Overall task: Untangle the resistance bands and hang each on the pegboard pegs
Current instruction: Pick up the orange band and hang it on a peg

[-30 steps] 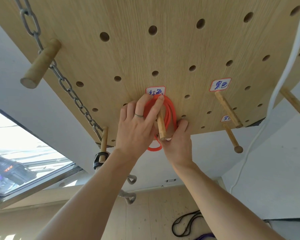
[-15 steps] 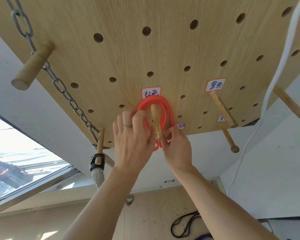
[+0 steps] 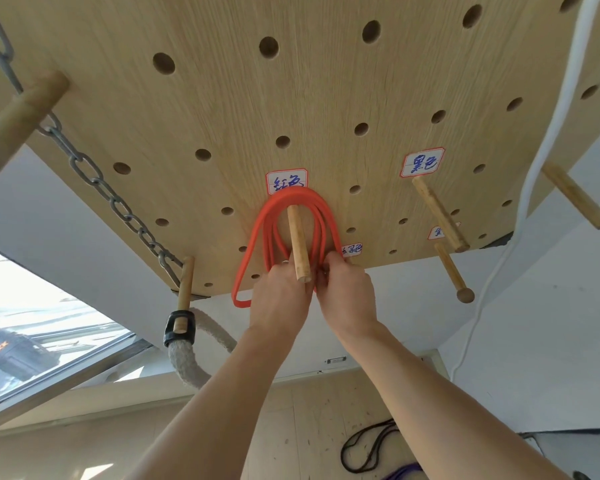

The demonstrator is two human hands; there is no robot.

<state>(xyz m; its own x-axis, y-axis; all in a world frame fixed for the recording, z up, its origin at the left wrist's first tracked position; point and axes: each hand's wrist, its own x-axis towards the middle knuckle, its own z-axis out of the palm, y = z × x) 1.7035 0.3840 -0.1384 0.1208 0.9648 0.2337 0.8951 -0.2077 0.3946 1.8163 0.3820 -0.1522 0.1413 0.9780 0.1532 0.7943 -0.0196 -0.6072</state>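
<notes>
Both hands have dropped since a second ago, from the top of the loops to their lower ends. The left hand [image 3: 280,299] and right hand [image 3: 347,295] pinch the strands of the red band [image 3: 293,197] — coiled in several loops over a wooden peg [image 3: 298,247] near the pegboard's [image 3: 326,91] bottom edge, under a handwritten label [image 3: 286,181]. A black band [image 3: 368,448] lies on the floor below.
</notes>
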